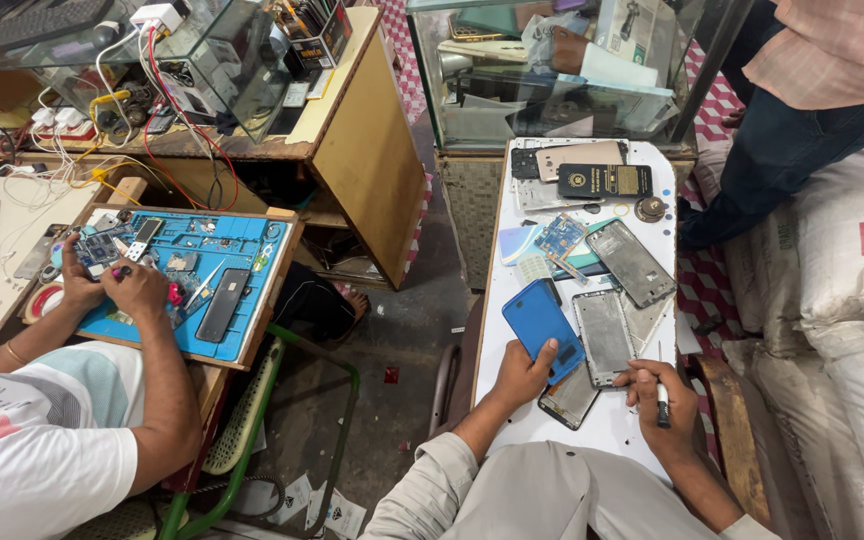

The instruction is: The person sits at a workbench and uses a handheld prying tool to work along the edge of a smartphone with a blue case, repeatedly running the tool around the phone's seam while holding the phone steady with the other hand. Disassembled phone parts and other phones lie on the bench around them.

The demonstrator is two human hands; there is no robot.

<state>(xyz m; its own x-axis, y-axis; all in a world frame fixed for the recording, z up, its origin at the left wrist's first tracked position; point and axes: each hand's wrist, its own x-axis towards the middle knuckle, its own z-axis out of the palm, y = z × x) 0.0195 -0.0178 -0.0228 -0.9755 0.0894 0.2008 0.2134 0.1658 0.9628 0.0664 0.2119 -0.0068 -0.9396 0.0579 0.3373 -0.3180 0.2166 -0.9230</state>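
My left hand (520,376) rests on the lower edge of a blue phone back cover (538,322), gripping it against the white narrow table (607,425). My right hand (667,405) is closed around a thin black-and-white screwdriver-like tool (661,398), tip pointing up. Between my hands lie an open grey phone frame (604,337) and a dark phone (568,398), which lies partly under the blue cover. Further up the table sit another grey phone body (630,262), a small blue circuit board (559,235) and a black flat box (604,181).
At the left a co-worker in a striped shirt works with both hands (112,285) over a blue repair mat (237,335) holding phone parts. Another person's legs (792,150) stand at upper right beside white sacks (852,300). A glass cabinet (552,80) stands behind the table.
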